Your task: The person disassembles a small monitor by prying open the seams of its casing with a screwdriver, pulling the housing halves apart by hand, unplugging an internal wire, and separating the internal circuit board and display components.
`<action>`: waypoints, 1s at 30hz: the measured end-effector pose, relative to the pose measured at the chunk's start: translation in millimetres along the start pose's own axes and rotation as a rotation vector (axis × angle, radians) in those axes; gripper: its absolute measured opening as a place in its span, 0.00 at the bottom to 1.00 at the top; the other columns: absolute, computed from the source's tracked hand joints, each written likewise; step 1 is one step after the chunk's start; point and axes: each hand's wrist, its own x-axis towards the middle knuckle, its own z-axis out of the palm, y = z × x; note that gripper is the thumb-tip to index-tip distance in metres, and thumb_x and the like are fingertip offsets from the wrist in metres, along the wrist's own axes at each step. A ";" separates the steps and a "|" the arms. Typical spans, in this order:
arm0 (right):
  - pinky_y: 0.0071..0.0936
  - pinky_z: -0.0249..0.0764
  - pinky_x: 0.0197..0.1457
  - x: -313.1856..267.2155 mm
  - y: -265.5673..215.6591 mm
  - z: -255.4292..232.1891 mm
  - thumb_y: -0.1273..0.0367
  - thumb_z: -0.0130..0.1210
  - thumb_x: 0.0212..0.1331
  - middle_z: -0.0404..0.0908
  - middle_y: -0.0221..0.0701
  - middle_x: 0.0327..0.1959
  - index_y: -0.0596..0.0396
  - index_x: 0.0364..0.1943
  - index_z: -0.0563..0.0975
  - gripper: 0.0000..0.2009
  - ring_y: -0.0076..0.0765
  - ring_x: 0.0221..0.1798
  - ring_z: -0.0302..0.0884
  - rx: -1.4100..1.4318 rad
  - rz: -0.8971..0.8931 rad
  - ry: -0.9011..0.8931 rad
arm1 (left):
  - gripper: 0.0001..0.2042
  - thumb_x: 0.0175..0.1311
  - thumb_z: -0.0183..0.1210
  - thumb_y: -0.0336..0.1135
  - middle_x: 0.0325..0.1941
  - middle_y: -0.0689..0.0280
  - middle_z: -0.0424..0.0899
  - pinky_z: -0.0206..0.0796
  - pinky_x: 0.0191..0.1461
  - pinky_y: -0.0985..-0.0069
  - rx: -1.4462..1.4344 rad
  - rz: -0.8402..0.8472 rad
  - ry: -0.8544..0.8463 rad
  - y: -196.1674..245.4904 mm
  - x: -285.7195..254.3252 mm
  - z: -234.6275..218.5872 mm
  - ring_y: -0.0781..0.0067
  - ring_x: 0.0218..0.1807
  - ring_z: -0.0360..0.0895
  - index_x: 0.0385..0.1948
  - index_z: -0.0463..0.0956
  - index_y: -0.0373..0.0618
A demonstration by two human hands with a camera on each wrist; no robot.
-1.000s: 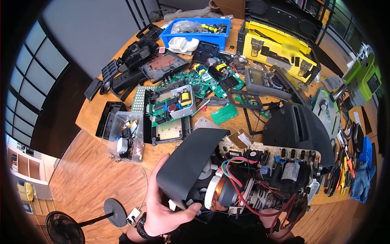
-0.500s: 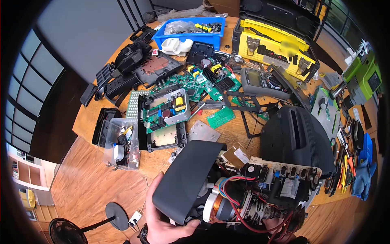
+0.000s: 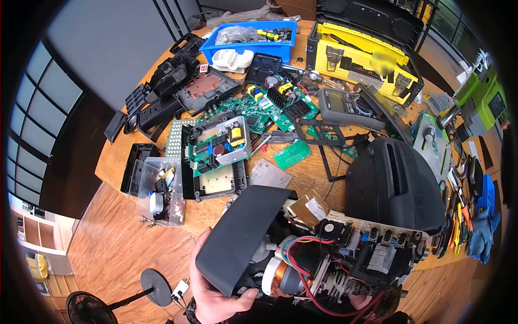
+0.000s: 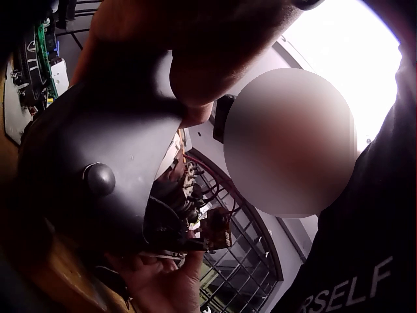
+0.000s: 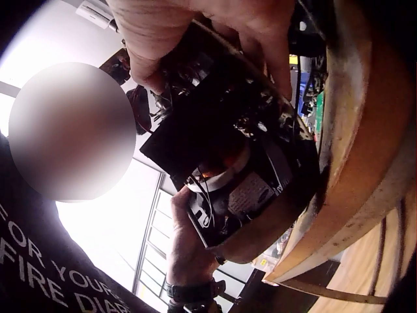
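A small opened CRT set is held at the table's near edge, its dark grey front casing (image 3: 243, 232) on the left. Behind this casing show the picture tube's neck with a copper-wound yoke (image 3: 279, 276), coloured wires and a circuit board (image 3: 377, 256) packed with parts. My left hand (image 3: 216, 302) grips the casing's left end, thumb on the near side and fingers round the far side. At the other end, my right hand (image 5: 215, 32) holds the chassis by its board, fingers curled over it; in the head view that hand is mostly hidden under the wires.
The black rear shell (image 3: 396, 186) stands just behind the chassis. Farther back lie green circuit boards (image 3: 294, 155), an opened metal-cased unit (image 3: 218, 146), a multimeter (image 3: 345, 105), a blue bin (image 3: 248, 46) and a yellow toolbox (image 3: 361, 62). Hand tools (image 3: 461, 216) line the right edge.
The CRT set has come down and left toward my body with both hands still on it. More of the metal plate on the table shows behind it. The head view has shifted slightly.
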 end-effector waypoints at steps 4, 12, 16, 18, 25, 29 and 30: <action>0.25 0.53 0.73 -6.3 -2.8 2.9 0.36 0.49 0.48 0.52 0.34 0.73 0.48 0.72 0.47 0.50 0.46 0.73 0.58 0.009 0.038 -0.011 | 0.51 0.46 0.73 0.41 0.67 0.50 0.63 0.58 0.71 0.62 -0.137 -0.059 0.000 3.4 5.0 2.9 0.57 0.67 0.67 0.70 0.49 0.31; 0.25 0.51 0.74 -27.3 4.3 16.7 0.32 0.49 0.47 0.49 0.34 0.76 0.47 0.75 0.44 0.55 0.48 0.75 0.56 0.025 0.139 -0.067 | 0.39 0.51 0.65 0.22 0.65 0.57 0.68 0.60 0.70 0.67 -0.350 -0.058 -0.059 -8.0 31.0 -3.8 0.67 0.66 0.68 0.67 0.54 0.36; 0.24 0.51 0.75 -37.3 -0.8 28.9 0.30 0.48 0.47 0.48 0.34 0.77 0.47 0.77 0.43 0.57 0.49 0.76 0.55 0.036 0.176 -0.091 | 0.35 0.55 0.65 0.24 0.61 0.61 0.73 0.64 0.66 0.70 -0.380 -0.068 -0.047 -8.6 43.5 -4.4 0.71 0.61 0.72 0.66 0.58 0.38; 0.27 0.60 0.68 -27.0 -6.2 40.9 0.54 0.54 0.52 0.64 0.32 0.64 0.51 0.62 0.60 0.33 0.39 0.65 0.66 0.279 -0.283 0.185 | 0.34 0.56 0.63 0.22 0.60 0.62 0.74 0.66 0.64 0.72 -0.343 -0.083 -0.041 -8.5 46.8 -5.8 0.73 0.59 0.74 0.66 0.58 0.40; 0.29 0.66 0.65 -14.5 -42.4 41.6 0.75 0.63 0.59 0.76 0.30 0.58 0.57 0.61 0.72 0.25 0.27 0.59 0.73 0.414 -0.775 0.415 | 0.33 0.58 0.61 0.21 0.59 0.63 0.75 0.67 0.62 0.73 -0.364 -0.100 -0.051 -9.5 52.1 -6.2 0.74 0.57 0.75 0.67 0.58 0.41; 0.33 0.80 0.53 -14.3 -51.1 40.7 0.81 0.70 0.49 0.67 0.38 0.55 0.60 0.60 0.55 0.38 0.33 0.52 0.75 0.494 -0.513 0.381 | 0.33 0.59 0.61 0.21 0.58 0.64 0.75 0.67 0.62 0.73 -0.368 -0.102 -0.050 -10.0 52.6 -6.7 0.74 0.58 0.75 0.67 0.58 0.42; 0.34 0.81 0.53 -14.5 -52.4 40.0 0.81 0.69 0.49 0.66 0.38 0.54 0.60 0.60 0.55 0.38 0.34 0.52 0.75 0.511 -0.496 0.378 | 0.33 0.59 0.62 0.21 0.59 0.64 0.75 0.67 0.63 0.73 -0.365 -0.102 -0.055 -10.1 52.6 -7.0 0.74 0.58 0.74 0.67 0.57 0.42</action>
